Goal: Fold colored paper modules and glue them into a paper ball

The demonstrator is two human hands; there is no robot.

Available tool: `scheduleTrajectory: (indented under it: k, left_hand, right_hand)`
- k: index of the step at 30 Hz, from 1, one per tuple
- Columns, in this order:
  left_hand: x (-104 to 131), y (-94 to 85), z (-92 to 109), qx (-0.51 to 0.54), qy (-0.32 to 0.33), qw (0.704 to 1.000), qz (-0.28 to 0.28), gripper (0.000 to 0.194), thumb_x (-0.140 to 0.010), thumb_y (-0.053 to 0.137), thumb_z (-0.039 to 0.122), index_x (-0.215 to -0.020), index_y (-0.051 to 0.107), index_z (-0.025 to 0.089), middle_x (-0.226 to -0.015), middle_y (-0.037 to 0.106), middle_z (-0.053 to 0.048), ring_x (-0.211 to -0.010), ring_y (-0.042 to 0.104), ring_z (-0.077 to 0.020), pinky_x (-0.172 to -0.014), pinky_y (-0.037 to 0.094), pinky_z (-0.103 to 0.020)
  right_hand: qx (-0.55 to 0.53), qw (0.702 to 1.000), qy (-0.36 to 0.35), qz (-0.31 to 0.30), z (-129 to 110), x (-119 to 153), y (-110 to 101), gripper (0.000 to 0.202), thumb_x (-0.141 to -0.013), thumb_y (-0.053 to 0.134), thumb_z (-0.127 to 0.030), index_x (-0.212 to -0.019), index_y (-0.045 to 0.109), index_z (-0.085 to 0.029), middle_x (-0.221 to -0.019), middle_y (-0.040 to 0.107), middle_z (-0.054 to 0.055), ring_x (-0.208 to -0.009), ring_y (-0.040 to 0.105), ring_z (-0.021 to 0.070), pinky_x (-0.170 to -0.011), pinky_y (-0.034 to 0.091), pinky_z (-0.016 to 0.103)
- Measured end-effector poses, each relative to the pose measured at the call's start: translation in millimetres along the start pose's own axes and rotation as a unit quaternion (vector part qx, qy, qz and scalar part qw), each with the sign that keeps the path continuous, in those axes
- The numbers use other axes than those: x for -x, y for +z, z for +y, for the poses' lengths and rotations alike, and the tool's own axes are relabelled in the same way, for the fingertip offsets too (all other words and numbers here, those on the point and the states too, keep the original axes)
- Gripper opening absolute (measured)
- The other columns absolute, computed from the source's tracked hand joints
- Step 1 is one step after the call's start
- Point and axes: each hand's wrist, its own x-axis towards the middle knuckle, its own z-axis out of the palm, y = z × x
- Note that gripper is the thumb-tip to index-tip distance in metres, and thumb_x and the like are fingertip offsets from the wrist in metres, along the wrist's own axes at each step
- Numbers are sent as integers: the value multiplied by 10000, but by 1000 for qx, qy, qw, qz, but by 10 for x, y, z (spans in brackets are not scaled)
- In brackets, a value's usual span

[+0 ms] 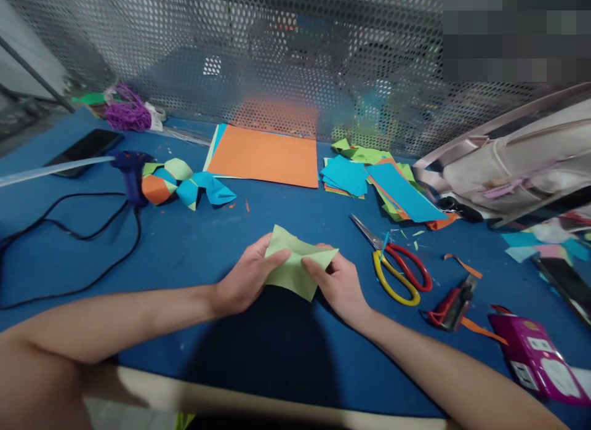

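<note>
A light green paper square (295,271) is held between both hands above the blue table, its middle bent and its corners lifted. My left hand (247,273) pinches its left side, thumb on top and fingers behind. On the right side, my right hand (339,282) grips the paper the same way, thumb pressing near the middle. Scissors (397,263) with red and yellow handles lie right of my right hand. Folded paper shapes (184,182) in blue, green and orange sit at the back left.
Orange sheets (268,156) lie at the back, beside cut blue pieces (344,174). A glue gun (132,174) with its cord is left. A red cutter (452,304), purple case (535,356) and pale bag (517,153) are right. A perforated metal panel (277,60) stands behind.
</note>
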Motion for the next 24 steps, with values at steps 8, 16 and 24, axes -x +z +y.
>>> scheduleTrajectory:
  k: [8, 16, 24]
  left_hand:
    - [-31, -41, -69, -87, 45, 995, 5, 297, -739, 688, 226, -1021, 599, 192, -911, 650, -16, -787, 585, -146, -710, 454, -243]
    - [-34, -29, -63, -123, 60, 990, 32, 247, -730, 694, 250, -951, 613, 177, -851, 636, -12, -761, 566, -148, -683, 437, -242]
    - [-40, -35, -53, -104, 34, 994, 21, 257, -757, 654, 232, -990, 554, 187, -897, 636, -12, -781, 578, -144, -693, 455, -246]
  right_hand:
    - [-6, 998, 20, -56, -7, -19, 5, 335, -810, 557, -501, -844, 659, -183, -877, 657, 57, -783, 598, 208, -656, 484, 298]
    - [-28, 997, 10, -73, -7, -9, 7, 269, -831, 550, -449, -838, 589, -183, -812, 580, 33, -732, 532, 167, -632, 440, 270]
    - [-120, 992, 25, 9, 89, 28, -5, 256, -836, 541, -456, -892, 517, -207, -714, 523, -21, -640, 477, 128, -584, 406, 240]
